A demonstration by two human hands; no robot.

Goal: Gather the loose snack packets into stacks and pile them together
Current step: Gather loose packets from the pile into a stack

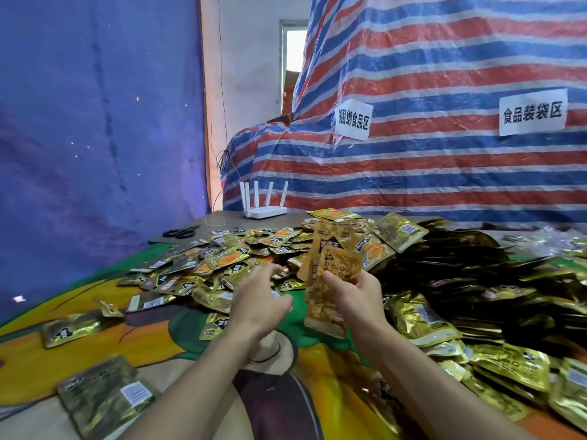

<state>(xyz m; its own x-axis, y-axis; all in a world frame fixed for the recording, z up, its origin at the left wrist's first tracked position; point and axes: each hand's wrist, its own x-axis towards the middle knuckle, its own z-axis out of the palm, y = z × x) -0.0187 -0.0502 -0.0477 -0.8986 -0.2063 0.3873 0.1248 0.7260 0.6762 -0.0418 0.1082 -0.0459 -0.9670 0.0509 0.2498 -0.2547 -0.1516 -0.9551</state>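
Note:
My right hand point(359, 300) grips a small upright stack of orange-gold snack packets point(330, 281) above the table's middle. My left hand point(259, 296) hovers just left of it with fingers relaxed and slightly blurred, holding nothing, over the near edge of a big heap of loose gold packets point(228, 258). More gold packets point(422, 319) lie to the right, with a dark mound of packets point(470, 258) behind them.
The table wears a colourful cartoon cloth point(95, 338). Stray packets lie at the near left point(104, 398) and left point(68, 328). Black scissors point(182, 231) and a white router point(265, 208) sit at the far edge. Striped tarp point(413, 173) rises behind.

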